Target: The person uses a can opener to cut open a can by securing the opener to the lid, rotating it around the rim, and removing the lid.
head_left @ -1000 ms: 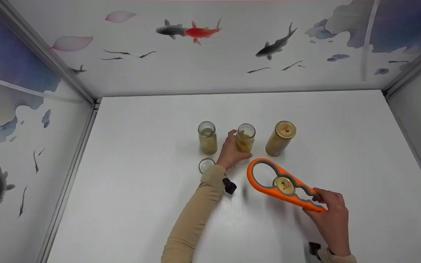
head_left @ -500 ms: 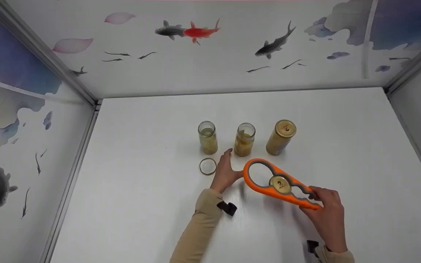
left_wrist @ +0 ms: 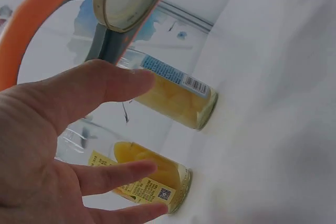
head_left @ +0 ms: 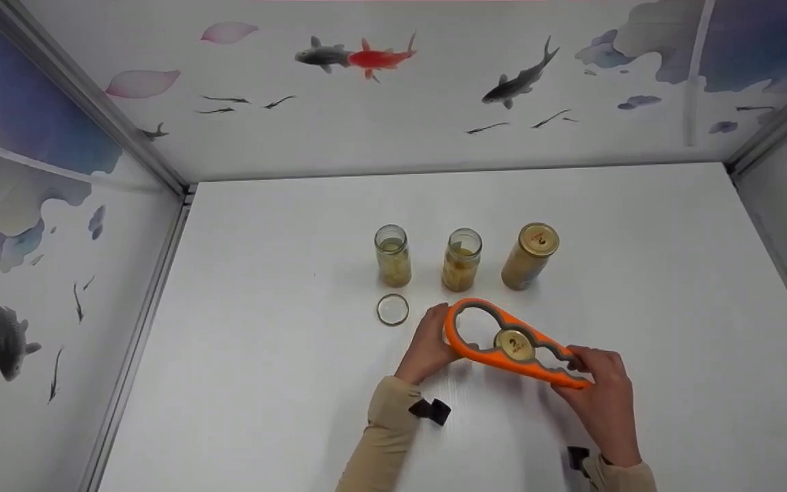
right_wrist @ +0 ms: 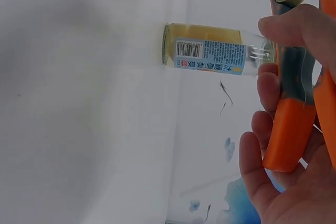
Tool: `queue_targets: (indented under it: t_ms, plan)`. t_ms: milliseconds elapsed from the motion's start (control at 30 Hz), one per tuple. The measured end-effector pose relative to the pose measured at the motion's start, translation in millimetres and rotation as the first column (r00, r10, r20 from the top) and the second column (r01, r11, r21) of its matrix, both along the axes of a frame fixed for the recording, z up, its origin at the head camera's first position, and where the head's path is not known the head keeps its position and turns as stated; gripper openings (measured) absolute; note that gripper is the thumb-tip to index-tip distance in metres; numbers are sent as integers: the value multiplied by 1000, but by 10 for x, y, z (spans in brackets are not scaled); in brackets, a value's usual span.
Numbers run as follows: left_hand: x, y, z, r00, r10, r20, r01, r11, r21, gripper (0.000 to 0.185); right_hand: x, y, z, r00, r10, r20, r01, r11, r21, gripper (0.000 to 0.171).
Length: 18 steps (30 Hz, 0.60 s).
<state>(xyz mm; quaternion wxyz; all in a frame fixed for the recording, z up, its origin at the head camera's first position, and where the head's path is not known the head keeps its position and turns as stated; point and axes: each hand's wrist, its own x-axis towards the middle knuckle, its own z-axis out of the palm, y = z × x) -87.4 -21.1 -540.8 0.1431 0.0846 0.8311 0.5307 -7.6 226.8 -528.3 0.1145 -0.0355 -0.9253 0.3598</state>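
My right hand (head_left: pixel 598 393) grips the handle of an orange jar opener (head_left: pixel 496 342), held above the white table (head_left: pixel 264 355). A gold lid (head_left: pixel 514 345) is wedged in the opener's middle hole. My left hand (head_left: pixel 429 342) touches the opener's big ring end with straight, spread fingers (left_wrist: pixel 121 82). Behind them stand three jars of yellow fruit: two open jars (head_left: pixel 392 255) (head_left: pixel 462 260) and a jar with a gold lid (head_left: pixel 530 256). In the right wrist view my fingers (right_wrist: pixel 275 93) wrap the orange handle (right_wrist: pixel 291 129).
A loose lid (head_left: pixel 392 309) lies upside down on the table in front of the left jar. Walls with painted fish (head_left: pixel 359 58) close in the table at the back and on both sides.
My left hand let go of the middle jar and drew back to the opener's ring end. My right hand brought the opener and its lid slightly left, toward the left hand.
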Motion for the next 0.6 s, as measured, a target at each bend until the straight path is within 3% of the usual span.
queue_targets:
  t_ms: [200, 400, 500, 600]
  plan:
    - [70, -33, 18, 991, -61, 117, 34, 974, 225, 43, -17, -45, 11, 1000, 7, -10, -7, 1000, -2, 45]
    - [115, -30, -77, 984, -112, 137, 46, 910, 412, 38, -32, -112, -12, 1000, 13, -14, -13, 1000, 7, 44]
    - [127, -23, -120, 983, -147, 111, 72, 860, 504, 37, -45, -153, -21, 1000, 18, -6, -18, 1000, 20, 43]
    - [133, 13, -176, 976, -168, 138, 49, 790, 611, 39, -61, -201, -24, 1000, 27, -3, -27, 1000, 16, 43]
